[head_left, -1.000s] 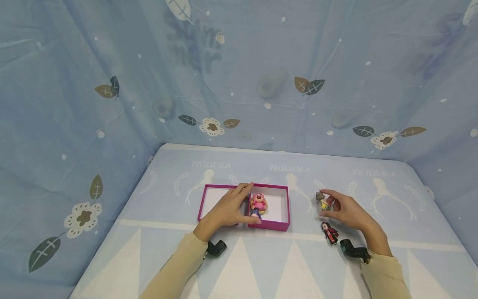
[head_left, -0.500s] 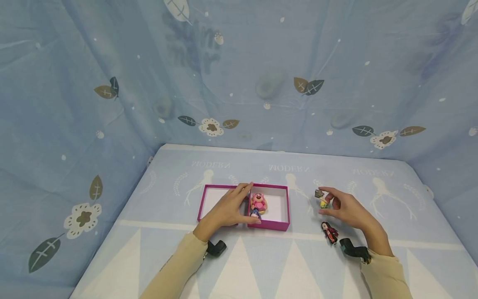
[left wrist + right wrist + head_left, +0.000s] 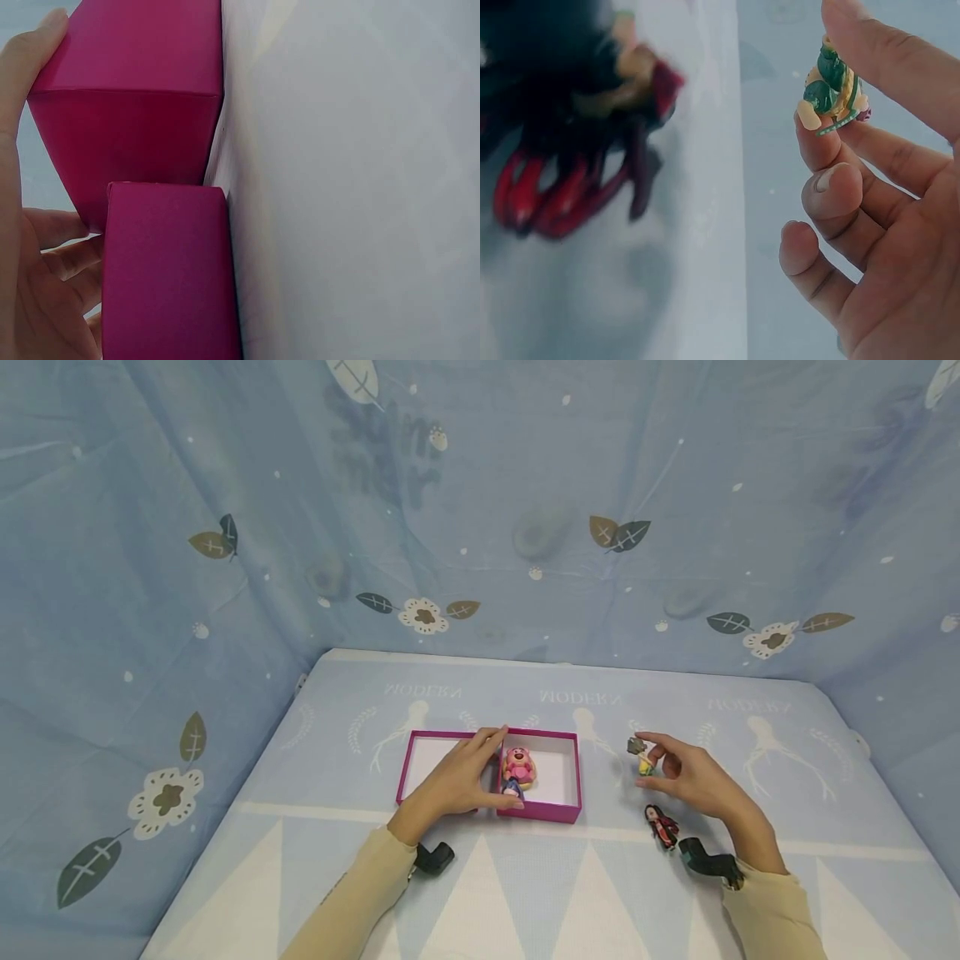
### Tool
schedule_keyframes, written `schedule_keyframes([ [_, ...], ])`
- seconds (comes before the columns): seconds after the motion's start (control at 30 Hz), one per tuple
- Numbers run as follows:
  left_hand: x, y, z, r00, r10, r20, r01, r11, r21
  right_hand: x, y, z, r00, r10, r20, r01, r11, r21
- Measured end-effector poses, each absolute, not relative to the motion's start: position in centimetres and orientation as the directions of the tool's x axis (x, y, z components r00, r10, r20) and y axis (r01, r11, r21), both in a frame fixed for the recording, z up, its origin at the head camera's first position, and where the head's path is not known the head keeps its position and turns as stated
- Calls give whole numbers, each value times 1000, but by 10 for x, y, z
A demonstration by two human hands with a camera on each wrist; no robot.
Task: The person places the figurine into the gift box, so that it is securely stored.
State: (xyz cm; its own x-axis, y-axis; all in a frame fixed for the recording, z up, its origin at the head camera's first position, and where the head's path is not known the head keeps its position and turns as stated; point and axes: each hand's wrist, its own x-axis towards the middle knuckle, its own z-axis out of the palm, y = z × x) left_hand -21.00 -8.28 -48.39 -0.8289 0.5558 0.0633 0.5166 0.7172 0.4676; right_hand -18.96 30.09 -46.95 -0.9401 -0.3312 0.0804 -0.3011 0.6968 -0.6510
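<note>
Right of centre in the head view, the right hand (image 3: 686,772) pinches a small green-and-yellow figurine (image 3: 642,757) between thumb and forefinger; its head end looks grey. The right wrist view shows its green and yellow parts at the upper right of the frame, at the fingertips, with the other fingers loosely bent below.

Near the middle of the frame, the left hand (image 3: 457,777) holds the left end of a magenta box (image 3: 555,811) in a wide span, thumb at the near wall and a fingertip at the far rim. Inside the white-lined box, towards its left end, lie a pink bear figurine (image 3: 519,767) and, below it, a small blue figurine (image 3: 513,788). A magenta-rimmed tray (image 3: 427,760) sits just left of the box, partly hidden by the hand.

Below the right hand, a red-and-black figurine with long dark hair (image 3: 662,827) lies on the pale blue, white-patterned worktop (image 3: 540,893); it is blurred at the upper left of the right wrist view. Blue cloth (image 3: 487,510) printed with leaves and flowers fills the top of the frame.
</note>
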Motion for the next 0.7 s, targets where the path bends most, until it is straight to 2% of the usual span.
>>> schedule_keyframes([
  [0.7, -209, -83, -485, -832, 551, 57, 511, 724, 463, -184, 278, -462, -939, -331, 93, -309, 695, -650],
])
